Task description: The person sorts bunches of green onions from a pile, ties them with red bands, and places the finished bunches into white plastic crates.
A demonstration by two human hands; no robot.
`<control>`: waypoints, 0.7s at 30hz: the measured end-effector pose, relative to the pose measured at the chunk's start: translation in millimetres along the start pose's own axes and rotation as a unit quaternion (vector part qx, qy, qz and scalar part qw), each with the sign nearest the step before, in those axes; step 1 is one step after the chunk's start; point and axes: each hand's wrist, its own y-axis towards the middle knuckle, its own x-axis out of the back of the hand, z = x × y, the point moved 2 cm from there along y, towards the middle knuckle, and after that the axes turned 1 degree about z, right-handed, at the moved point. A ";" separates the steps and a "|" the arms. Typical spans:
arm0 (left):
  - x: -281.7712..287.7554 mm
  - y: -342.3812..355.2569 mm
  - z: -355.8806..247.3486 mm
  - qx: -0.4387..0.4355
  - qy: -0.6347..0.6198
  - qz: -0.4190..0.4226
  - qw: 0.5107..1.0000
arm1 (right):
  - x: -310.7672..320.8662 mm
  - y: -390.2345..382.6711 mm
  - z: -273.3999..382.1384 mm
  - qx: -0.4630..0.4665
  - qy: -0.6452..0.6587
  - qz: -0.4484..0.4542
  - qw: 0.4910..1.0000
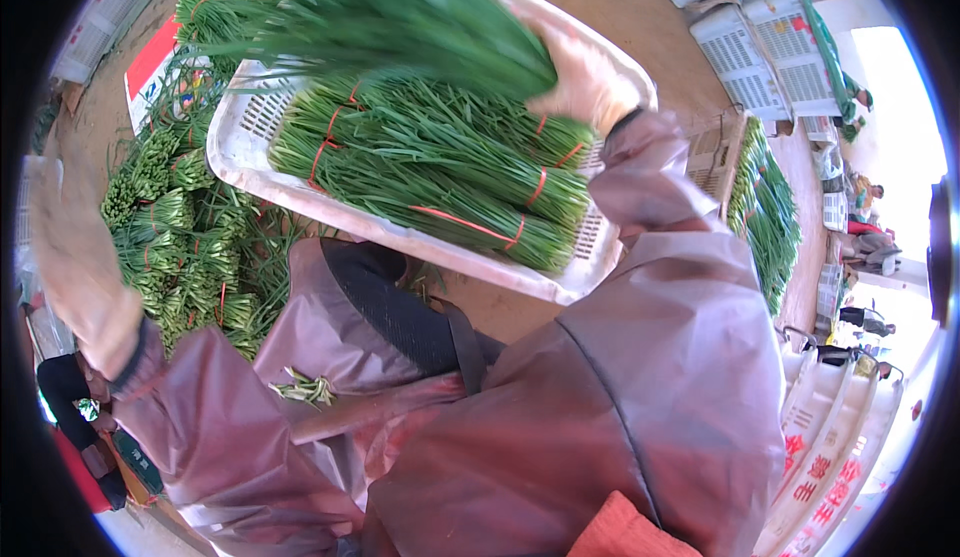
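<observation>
While the right hand's [590,75] fingers are clamped round the cut-stem end of a loose-leaved garlic-chive bundle [410,37], the left hand [88,267] is held off to the far L, nothing seen in it; whether its fingers are apart or together can't be told, too blurred. The gripped bundle is held over the far side of a white plastic crate [232,147], leaves pointing L; any band on it can't be made out b/c of blur.

Under it, more chive bundles [440,157] are laid lengthwise in the crate, w/ red bands [328,145] round them. Prob. light, stiff-ish at the stems, soft & floppy at the leaf end, maybe slippery if damp; leaves likely bruised if squeezed. Best gripped at the stem end, w/ the leaf end supported.

Just beside the crate, on the L, a pile of banded bundles [180,242] is seen, stem ends showing. Trimmings [303,387] are left on the lap. Farther R, a second crateful of chives [772,217] & stacked white crates [770,52] are seen.
</observation>
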 end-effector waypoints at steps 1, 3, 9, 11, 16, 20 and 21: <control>-15.0 -33.4 9.2 0.147 -0.281 0.070 0.946 | -27.7 -20.4 -15.2 -0.150 -0.015 0.156 0.976; -44.4 -97.2 10.3 0.367 -0.643 0.023 0.672 | -129.1 -114.0 -92.3 -0.180 -0.061 0.186 0.964; -12.8 -279.4 42.0 0.579 -0.378 0.093 0.716 | -130.2 -106.4 -83.3 -0.278 0.005 0.285 0.917; -1.8 -284.1 24.6 0.663 -0.414 -0.010 0.624 | -133.6 -111.6 -79.1 -0.324 -0.037 0.275 0.904; 11.6 -299.2 -1.5 0.738 -0.422 -0.087 0.519 | -146.8 -122.6 -78.5 -0.235 -0.112 0.188 0.947; 10.0 -302.5 -5.8 0.728 -0.413 -0.029 0.546 | -158.1 -126.2 -75.1 -0.232 -0.169 0.153 0.946; 9.4 -301.6 -7.9 0.724 -0.417 -0.020 0.549 | -159.3 -121.7 -76.6 -0.258 -0.138 0.189 0.937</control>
